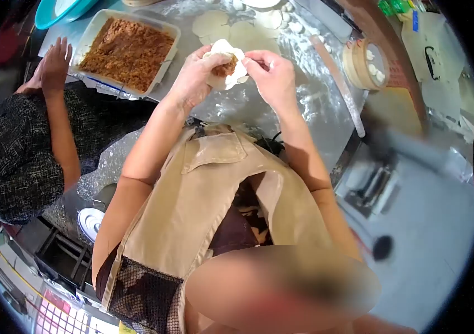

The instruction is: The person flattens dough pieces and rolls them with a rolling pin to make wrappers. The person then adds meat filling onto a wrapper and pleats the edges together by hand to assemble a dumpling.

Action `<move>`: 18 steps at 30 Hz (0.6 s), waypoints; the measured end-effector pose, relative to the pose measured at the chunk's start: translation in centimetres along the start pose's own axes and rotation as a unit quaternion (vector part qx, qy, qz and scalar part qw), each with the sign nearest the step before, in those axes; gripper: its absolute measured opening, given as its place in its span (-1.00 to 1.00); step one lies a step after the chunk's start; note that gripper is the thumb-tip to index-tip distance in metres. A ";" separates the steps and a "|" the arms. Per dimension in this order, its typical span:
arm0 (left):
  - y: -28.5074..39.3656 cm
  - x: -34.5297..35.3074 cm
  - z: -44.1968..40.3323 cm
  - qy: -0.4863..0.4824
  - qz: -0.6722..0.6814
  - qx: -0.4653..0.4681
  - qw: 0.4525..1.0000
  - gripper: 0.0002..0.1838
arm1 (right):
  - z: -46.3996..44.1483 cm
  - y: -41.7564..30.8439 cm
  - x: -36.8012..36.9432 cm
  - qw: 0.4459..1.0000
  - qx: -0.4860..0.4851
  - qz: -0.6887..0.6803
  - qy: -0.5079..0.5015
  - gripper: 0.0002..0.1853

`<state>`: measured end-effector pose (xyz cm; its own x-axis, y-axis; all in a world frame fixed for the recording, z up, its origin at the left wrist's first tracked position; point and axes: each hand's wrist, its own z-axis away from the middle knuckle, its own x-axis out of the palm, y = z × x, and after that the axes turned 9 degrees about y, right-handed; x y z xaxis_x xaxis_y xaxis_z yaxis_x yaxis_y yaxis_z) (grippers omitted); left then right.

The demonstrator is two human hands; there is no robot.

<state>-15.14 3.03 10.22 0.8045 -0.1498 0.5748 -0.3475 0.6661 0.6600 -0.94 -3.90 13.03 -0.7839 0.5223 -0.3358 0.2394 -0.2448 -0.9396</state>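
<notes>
Over the floured metal table, my left hand (pixel 191 79) cups a round dough wrapper (pixel 235 81), its thumb lying at the filling. Reddish-brown filling (pixel 225 69) shows in the middle of the dough, whose edge is partly raised. At the wrapper's right rim, my right hand (pixel 275 77) pinches the edge between thumb and fingers. To the left stands a clear rectangular tub (pixel 171 54) holding more of the same filling (pixel 128 53). Flat dough rounds (pixel 210 23) lie just beyond my hands.
Small dough pieces (pixel 295 26) are scattered on the flour. A long rolling stick (pixel 337 83) lies at the right, beside a round bamboo steamer (pixel 354 64). A co-worker (pixel 23 150) in dark patterned clothing is at my left, near a teal basin (pixel 53 21).
</notes>
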 end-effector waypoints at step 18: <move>0.3 2.2 -1.0 -0.064 -0.132 -0.019 0.989 -0.83 | -0.3 0.1 -3.0 0.989 -0.126 0.074 -0.007 -0.85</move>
<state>-12.98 3.63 11.19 0.7958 -0.4123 0.4436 -0.1136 0.6179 0.7780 1.61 -5.28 13.93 -0.7373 0.4840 -0.4714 0.4857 -0.1052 -0.8678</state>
